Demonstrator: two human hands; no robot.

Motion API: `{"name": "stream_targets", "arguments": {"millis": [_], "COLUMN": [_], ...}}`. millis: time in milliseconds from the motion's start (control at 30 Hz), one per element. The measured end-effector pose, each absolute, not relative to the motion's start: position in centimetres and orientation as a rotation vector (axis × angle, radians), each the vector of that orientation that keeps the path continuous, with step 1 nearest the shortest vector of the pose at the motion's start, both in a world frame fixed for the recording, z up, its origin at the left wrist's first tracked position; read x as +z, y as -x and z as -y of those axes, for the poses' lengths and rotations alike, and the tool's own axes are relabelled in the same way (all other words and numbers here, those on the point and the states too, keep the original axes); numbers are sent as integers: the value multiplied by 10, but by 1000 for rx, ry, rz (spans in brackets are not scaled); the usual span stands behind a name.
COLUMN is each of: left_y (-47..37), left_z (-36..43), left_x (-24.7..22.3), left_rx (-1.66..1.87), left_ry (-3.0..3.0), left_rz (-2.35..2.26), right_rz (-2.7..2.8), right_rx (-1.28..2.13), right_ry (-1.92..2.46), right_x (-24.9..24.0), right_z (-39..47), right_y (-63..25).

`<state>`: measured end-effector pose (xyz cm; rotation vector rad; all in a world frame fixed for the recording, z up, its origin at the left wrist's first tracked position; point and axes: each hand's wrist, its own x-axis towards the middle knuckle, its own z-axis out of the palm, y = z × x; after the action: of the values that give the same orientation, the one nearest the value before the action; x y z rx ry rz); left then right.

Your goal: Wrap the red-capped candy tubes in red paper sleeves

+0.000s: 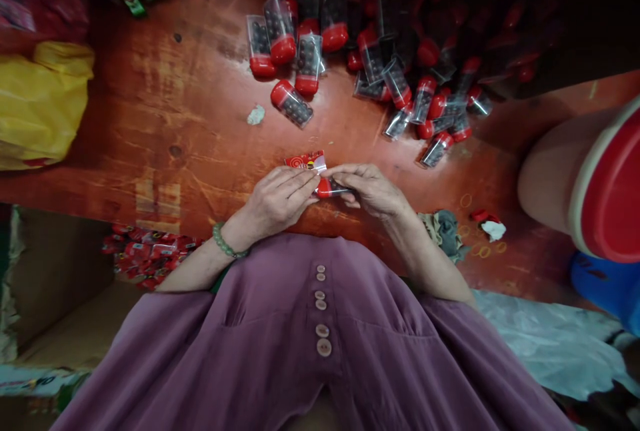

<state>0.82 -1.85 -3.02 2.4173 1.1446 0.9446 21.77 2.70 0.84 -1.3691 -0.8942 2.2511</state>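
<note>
Purple garment [380,311] nearest — 2 hands [280,198] clamped on 1 red-capped tube [331,187] — red card [303,161] alongside.

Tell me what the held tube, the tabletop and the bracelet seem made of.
Held tube: likely plastic, with a glossy red cap and apparently clear body.
Tabletop: probably wood, knots visible under a worn, shiny reddish finish.
Bracelet: smooth, green, beaded, perhaps stone or glass; the look leaves that open.

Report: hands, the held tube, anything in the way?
Left hand at red cap of tube, right hand at other end. Tube lies sideways between them. Red printed card by left hand. Other tubes lie beyond, apart from both hands.
</note>
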Motion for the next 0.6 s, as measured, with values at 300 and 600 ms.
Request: {"name": "stream_targets", "arguments": {"millis": [300,600], "left_y": [-11,-12], "left_z": [14,10], "left_x": [-24,-4], "left_rx": [977,956], "left_ry": [-2355,-2245], "left_rz": [-1121,-1022], "right_rz": [1251,1503], "right_rx": [2140,2144], "right_ry": [1379,1274], "right_x": [23,28], "right_z": [-21,-14], "right_y": [-221,-227]}}
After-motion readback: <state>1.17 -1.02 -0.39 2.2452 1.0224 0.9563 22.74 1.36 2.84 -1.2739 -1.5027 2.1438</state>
